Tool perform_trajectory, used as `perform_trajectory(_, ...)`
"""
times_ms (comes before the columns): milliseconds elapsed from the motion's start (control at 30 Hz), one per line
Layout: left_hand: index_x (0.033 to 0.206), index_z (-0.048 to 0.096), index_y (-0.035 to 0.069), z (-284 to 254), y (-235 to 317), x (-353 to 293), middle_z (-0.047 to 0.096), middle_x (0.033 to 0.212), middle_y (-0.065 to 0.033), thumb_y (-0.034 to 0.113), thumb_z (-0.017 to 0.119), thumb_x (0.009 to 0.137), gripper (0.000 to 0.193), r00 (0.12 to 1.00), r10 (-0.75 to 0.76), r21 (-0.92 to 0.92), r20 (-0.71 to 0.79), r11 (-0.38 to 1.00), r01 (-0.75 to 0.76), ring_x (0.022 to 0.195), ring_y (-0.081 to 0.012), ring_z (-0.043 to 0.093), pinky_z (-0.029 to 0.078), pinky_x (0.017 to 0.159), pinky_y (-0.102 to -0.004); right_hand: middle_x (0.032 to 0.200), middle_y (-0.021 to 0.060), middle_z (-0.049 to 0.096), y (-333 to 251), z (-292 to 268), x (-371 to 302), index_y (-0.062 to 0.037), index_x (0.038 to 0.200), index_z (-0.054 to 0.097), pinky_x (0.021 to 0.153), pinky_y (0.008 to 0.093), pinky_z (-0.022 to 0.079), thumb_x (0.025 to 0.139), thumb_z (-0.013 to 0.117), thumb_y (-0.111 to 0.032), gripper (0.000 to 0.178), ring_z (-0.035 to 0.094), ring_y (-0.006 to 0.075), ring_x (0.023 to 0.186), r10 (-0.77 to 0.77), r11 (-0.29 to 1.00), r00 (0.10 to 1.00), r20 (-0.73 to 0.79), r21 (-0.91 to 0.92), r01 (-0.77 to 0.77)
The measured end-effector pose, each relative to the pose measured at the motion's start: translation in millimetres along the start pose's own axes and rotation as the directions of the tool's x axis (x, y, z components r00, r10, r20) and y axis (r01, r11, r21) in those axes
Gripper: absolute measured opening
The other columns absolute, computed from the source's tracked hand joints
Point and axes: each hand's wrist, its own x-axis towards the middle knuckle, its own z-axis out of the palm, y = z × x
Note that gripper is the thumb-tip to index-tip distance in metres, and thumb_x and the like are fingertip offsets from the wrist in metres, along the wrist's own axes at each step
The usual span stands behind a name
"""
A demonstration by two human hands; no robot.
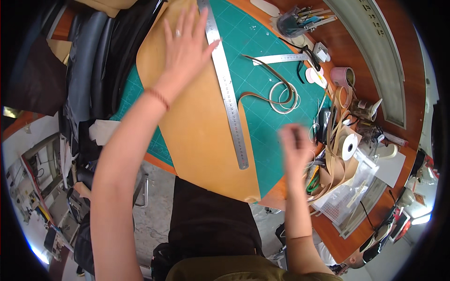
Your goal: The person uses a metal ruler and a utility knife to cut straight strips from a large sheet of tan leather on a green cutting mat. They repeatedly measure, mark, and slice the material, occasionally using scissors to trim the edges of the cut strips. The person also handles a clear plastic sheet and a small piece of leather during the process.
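Observation:
A large tan leather piece [199, 131] lies across the green cutting mat [276, 145], its near edge reaching past the table edge. Along its right side runs a long steel ruler [228, 93]. My left hand [187, 47] is spread flat on the leather at the far end, its thumb side touching the ruler. My right hand [296, 147] is over the mat's right side, blurred, with the fingers bent; whether it holds anything does not show. Between the ruler and the far right lie a narrow leather strip [255, 93] and a metal ring [283, 98].
Dark leather rolls [93, 61] are stacked at the left. A short steel ruler [281, 58], a pen cup [293, 23], a pink tin [342, 76], a white spool [349, 146] and a plastic bag [344, 189] line the right side. Another person [363, 255] is at lower right.

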Motion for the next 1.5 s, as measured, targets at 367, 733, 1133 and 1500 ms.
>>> perform_trajectory(367, 0.152, 0.038, 0.006, -51, 85, -142, 0.031, 0.161, -0.011, 0.029, 0.057, 0.095, 0.065, 0.932, 0.006, -0.097, 0.362, 0.995, 0.031, 0.151, -0.0375, 0.023, 0.013, 0.118, -0.066, 0.078, 0.0166, 0.063, 19, 62, -18, -0.0026, 0.096, 0.053, 0.064, 0.0418, 0.053, 0.073, 0.083, -0.021, 0.042, 0.067, 0.03, 0.068, 0.031, 0.946, 0.993, 0.116, -0.324, 0.008)
perform_trajectory(733, 0.148, 0.044, 0.012, -13, 38, -86, 0.038, 0.157, -0.0096, 0.031, 0.057, 0.096, 0.057, 0.996, -0.011, 0.128, 0.09, 0.992, -0.001, 0.146, -0.0332, 0.032, 0.023, 0.118, -0.0595, 0.069, -0.0003, 0.054, 51, -65, -92, 0.0047, 0.129, 0.054, 0.055, 0.0196, 0.037, 0.073, 0.072, -0.004, 0.06, 0.045, 0.0037, 0.059, -0.22, 0.963, 0.97, 0.108, -0.133, 0.233)
perform_trajectory(1133, 0.122, 0.051, 0.002, -37, 94, -151, 0.053, 0.129, -0.0163, 0.006, 0.07, 0.084, 0.042, 0.995, 0.072, -0.323, 0.065, 0.945, -0.047, 0.129, -0.0371, 0.049, 0.04, 0.109, -0.0506, 0.077, 0.0099, 0.071, 86, -53, -248, -0.0017, 0.133, 0.062, 0.064, 0.0337, 0.057, 0.064, 0.071, -0.007, 0.069, 0.07, 0.023, 0.063, -0.11, 0.971, 0.967, 0.229, -0.183, 0.154)
perform_trajectory(1500, 0.132, 0.054, 0.006, -39, 99, -158, 0.049, 0.136, -0.0163, 0.007, 0.064, 0.088, 0.046, 0.995, 0.077, -0.205, 0.062, 0.977, -0.063, 0.133, -0.0387, 0.046, 0.038, 0.115, -0.0539, 0.078, 0.0094, 0.071, 119, -52, -248, -0.0018, 0.133, 0.061, 0.066, 0.0349, 0.056, 0.063, 0.069, -0.006, 0.071, 0.069, 0.025, 0.065, -0.183, 0.958, 0.959, 0.214, -0.18, 0.223)
